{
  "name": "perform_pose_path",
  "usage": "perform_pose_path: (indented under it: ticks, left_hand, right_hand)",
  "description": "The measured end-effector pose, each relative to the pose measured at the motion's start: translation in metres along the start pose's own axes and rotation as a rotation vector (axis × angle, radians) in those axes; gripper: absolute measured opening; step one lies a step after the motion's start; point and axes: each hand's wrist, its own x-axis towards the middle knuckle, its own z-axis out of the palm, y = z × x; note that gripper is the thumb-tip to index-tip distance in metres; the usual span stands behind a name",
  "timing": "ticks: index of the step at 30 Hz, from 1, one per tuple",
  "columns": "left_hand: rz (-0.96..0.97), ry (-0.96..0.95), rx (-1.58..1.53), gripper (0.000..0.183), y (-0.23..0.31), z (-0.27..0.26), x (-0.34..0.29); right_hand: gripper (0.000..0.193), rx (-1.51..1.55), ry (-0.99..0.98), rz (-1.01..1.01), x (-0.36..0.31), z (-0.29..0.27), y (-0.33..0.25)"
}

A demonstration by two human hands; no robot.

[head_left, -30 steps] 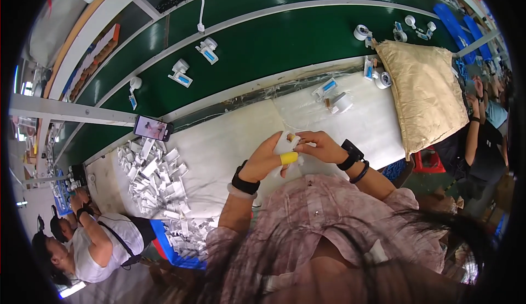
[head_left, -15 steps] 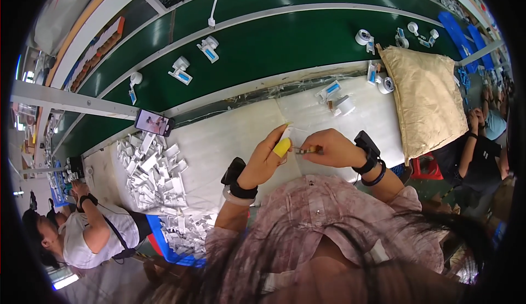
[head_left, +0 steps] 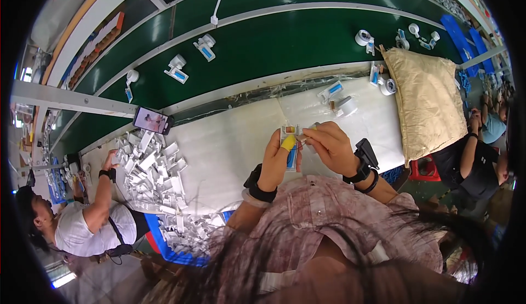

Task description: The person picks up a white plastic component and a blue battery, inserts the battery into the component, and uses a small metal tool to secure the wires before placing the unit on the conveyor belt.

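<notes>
My left hand (head_left: 275, 162), a yellow cover on one finger, is closed around a narrow white plastic part with a blue strip (head_left: 291, 158). The part stands lengthwise away from me over the work table, its far end pointing at the belt. At that far end the fingertips of my right hand (head_left: 332, 146) are pinched together, touching or almost touching the part. Whatever lies in this pinch is too small to make out. Beyond my hands, a white part with a blue strip (head_left: 330, 91) and a round white piece (head_left: 346, 106) rest on the table.
A heap of white plastic parts (head_left: 150, 167) lies at left, above a blue crate (head_left: 164, 246) of more. A phone (head_left: 152, 120) leans behind it. A tan sack (head_left: 424, 104) stands right. The green belt (head_left: 246, 52) carries several assemblies. A co-worker's hand (head_left: 109, 161) reaches the heap.
My hands have come together, and the held part now shows its blue strip. Assemblies on the belt's left side have shifted slightly left. The co-worker at left has reached toward the heap.
</notes>
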Motion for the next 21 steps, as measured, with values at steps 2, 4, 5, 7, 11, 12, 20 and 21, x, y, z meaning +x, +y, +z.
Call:
perform_pose_path:
  ticks: [2, 4, 5, 7, 11, 12, 20, 21]
  left_hand:
    - [0.077, -0.049, 0.069, 0.031, 0.003, 0.004, -0.001]
    - [0.099, -0.04, 0.081, 0.032, 0.006, 0.011, -0.002]
    - [0.124, -0.028, 0.093, 0.034, 0.007, 0.013, -0.003]
    - [0.135, -0.044, 0.114, 0.036, 0.002, 0.011, -0.001]
    - [0.172, -0.088, 0.18, 0.038, 0.003, 0.015, 0.0]
    - [0.166, -0.095, 0.18, 0.038, 0.004, 0.017, 0.001]
    - [0.108, -0.121, 0.427, 0.037, 0.01, 0.028, -0.001]
    - [0.106, -0.128, 0.431, 0.037, 0.009, 0.029, -0.001]
  right_hand:
    - [0.02, 0.04, -0.079, 0.045, -0.003, 0.0, 0.002]
    - [0.021, 0.049, -0.087, 0.032, -0.008, 0.001, 0.007]
    - [0.022, 0.061, -0.096, 0.015, -0.009, 0.0, 0.008]
    - [0.022, 0.028, -0.065, -0.024, -0.008, -0.002, 0.007]
    - [0.025, -0.017, -0.001, -0.033, -0.011, -0.003, 0.008]
    - [0.025, -0.023, 0.003, -0.026, -0.012, -0.004, 0.008]
    - [0.031, -0.077, 0.068, -0.065, -0.019, -0.014, 0.005]
    - [0.031, -0.081, 0.075, -0.062, -0.021, -0.015, 0.004]
